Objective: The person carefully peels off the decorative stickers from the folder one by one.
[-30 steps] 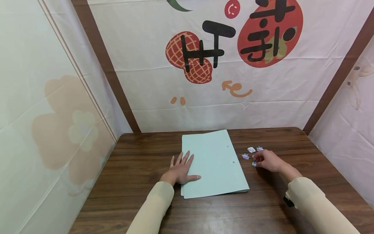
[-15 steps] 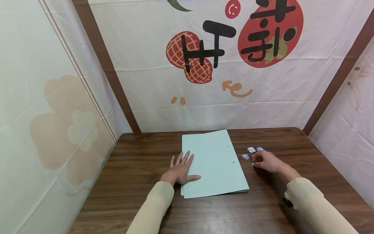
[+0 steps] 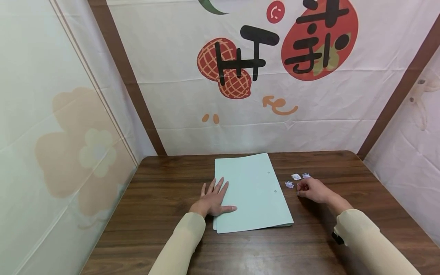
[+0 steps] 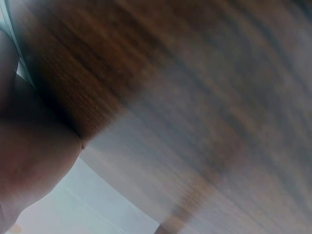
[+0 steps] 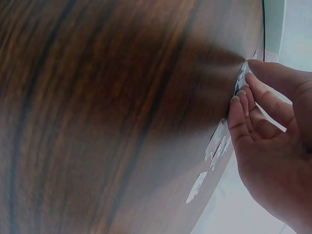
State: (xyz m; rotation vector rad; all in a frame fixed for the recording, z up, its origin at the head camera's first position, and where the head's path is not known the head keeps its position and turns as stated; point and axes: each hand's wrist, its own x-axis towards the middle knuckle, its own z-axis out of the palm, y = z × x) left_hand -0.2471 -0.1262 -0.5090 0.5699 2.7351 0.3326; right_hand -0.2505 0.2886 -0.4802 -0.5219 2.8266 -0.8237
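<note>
My left hand lies flat with spread fingers on the left edge of a pale green folder. Two small round holes show near the folder's right side. To its right, my right hand is low over the table, thumb and fingertips together. The right wrist view shows that hand pinching a small flat sticker-like cutout at the tabletop. More jagged cutouts, white and purple, lie close by: one left of the fingers, a paler cutout behind it, and another cutout beside that.
The dark wood table extends around the folder on all sides. A white printed cloth hangs behind its far edge, with further cloth walls at left and right. A black band shows at my right sleeve.
The cutout visible under my right fingertips earlier is now hidden by them in the head view. My right fingers have drawn closer together. The left hand and folder stay put.
</note>
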